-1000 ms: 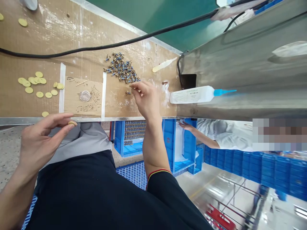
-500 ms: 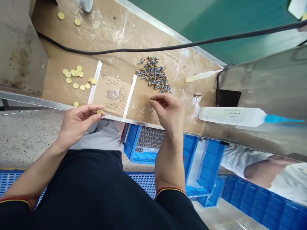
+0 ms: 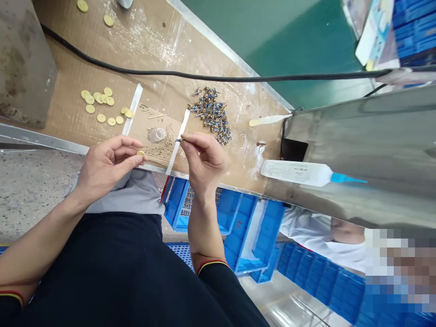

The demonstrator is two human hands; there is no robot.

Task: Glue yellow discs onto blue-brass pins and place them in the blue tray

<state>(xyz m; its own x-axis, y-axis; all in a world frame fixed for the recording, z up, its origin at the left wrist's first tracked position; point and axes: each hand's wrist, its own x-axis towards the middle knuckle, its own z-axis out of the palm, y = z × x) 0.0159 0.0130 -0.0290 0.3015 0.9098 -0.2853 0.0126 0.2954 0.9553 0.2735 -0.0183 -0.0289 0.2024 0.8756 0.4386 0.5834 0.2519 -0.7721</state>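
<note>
Brass disc [image 3: 141, 154] pinched firmly in my L hand [image 3: 109, 165], above cardboard pad [image 3: 155, 159] near bench edge [image 3: 153, 169]. R hand [image 3: 204, 156] clamped on tiny blue-tipped pin [image 3: 178, 140]. Risk: slack pinch or sweaty fingers could drop either part into blue crate [image 3: 176, 202] below. Disc appears flat, no visible damage; fine detail unclear.

A blue-tipped squeeze bottle [image 3: 294, 173] lies near blue crates [image 3: 240, 231].
</note>
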